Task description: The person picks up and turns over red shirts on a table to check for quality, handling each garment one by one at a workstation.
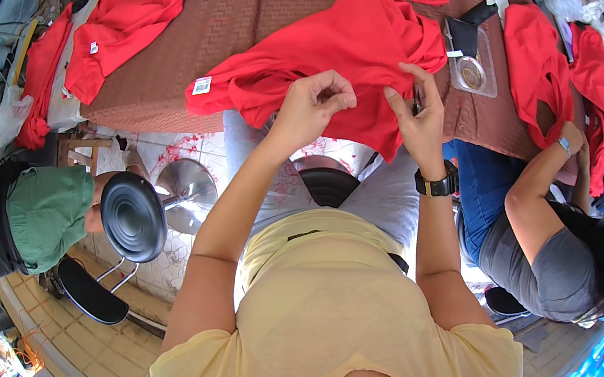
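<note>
A red garment [327, 46] lies bunched at the near edge of the cloth-covered table, with part of it hanging over my lap. A white label with a barcode [201, 86] shows on its left end. Above the garment, the fingertips of my left hand [317, 107] are pinched together; whatever they hold is too fine to see. My right hand [420, 118] is raised at the garment's right side, thumb and forefinger pointing up and apart. A small dark metal tool [417, 103] sits in its curled fingers, mostly hidden, so its kind is unclear.
More red garments [126, 27] lie on the brown tablecloth [165, 72]. A clear plastic container [473, 70] stands at right, beside a dark pouch [464, 36]. A co-worker [550, 260] sits close on my right; another person [44, 205] is at left, near a black stool [133, 217].
</note>
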`<action>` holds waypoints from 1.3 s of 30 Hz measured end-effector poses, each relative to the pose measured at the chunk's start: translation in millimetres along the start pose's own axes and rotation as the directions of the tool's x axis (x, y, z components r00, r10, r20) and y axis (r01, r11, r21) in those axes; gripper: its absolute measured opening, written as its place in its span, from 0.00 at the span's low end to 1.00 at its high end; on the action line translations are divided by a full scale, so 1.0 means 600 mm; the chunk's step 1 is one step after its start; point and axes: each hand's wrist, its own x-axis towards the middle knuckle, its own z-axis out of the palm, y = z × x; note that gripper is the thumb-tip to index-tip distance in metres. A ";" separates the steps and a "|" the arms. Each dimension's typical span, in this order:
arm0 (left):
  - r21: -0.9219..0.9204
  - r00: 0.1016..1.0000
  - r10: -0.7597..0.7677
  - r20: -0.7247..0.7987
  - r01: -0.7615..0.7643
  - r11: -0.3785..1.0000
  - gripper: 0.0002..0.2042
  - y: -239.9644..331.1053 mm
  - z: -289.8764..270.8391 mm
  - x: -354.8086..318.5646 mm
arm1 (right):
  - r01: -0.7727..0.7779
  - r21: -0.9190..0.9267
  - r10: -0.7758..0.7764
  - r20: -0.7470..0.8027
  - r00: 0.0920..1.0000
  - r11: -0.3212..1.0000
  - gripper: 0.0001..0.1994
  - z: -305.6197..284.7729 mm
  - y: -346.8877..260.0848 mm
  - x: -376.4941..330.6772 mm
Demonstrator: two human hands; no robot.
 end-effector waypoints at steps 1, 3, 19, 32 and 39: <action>-0.035 0.999 -0.029 0.015 0.030 0.999 0.03 0.000 0.002 -0.011 | 0.018 -0.020 -0.019 -0.012 1.000 1.000 0.13 0.002 -0.002 0.001; -0.108 0.995 -0.090 0.052 0.095 0.990 0.03 0.016 0.008 -0.036 | 0.008 -0.023 -0.009 -0.052 0.999 1.000 0.11 0.000 -0.010 -0.008; 0.008 1.000 -0.004 -0.027 0.004 1.000 0.02 0.046 0.028 -0.095 | -0.460 0.358 0.262 0.481 0.837 0.813 0.22 0.057 0.005 -0.073; 0.353 0.802 -0.184 0.568 -0.035 0.935 0.04 0.055 -0.010 -0.138 | -0.475 0.539 0.212 0.478 0.853 0.696 0.21 0.019 0.035 -0.060; 0.582 0.997 0.038 -0.068 0.009 0.813 0.10 0.045 -0.017 -0.147 | -0.486 0.248 0.495 0.027 0.868 0.838 0.14 -0.020 0.013 -0.060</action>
